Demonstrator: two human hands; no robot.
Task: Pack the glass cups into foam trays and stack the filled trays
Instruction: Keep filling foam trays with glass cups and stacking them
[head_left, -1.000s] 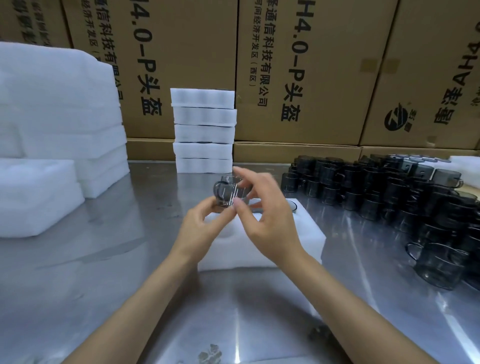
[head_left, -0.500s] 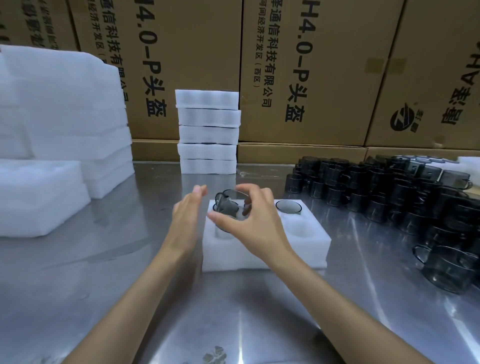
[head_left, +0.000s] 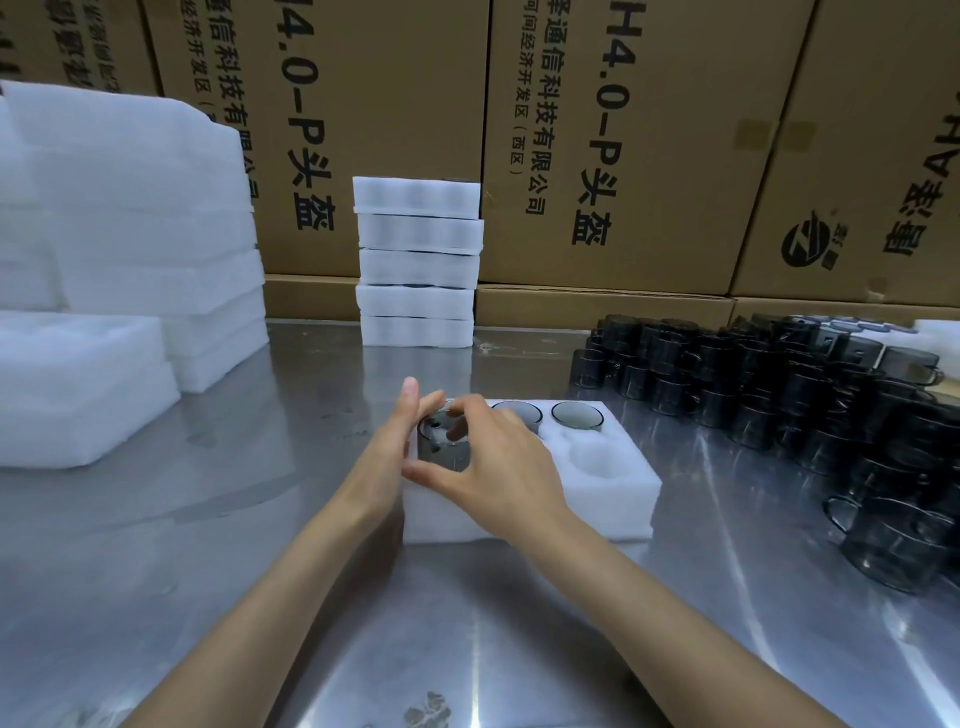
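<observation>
Your right hand (head_left: 493, 462) pinches glass cup (head_left: 444, 441) at rim, thumb under; cup partway into front-left pocket of foam tray (head_left: 613, 499). Left hand (head_left: 389, 447) flat against cup side, fingers straight, gripping nothing. Risks, by judgement: cup tilts, jams on pocket wall; hard push tears foam or skids tray on steel table (head_left: 260, 519). Two cups (head_left: 576, 415) seated behind; knuckle may knock them.
</observation>
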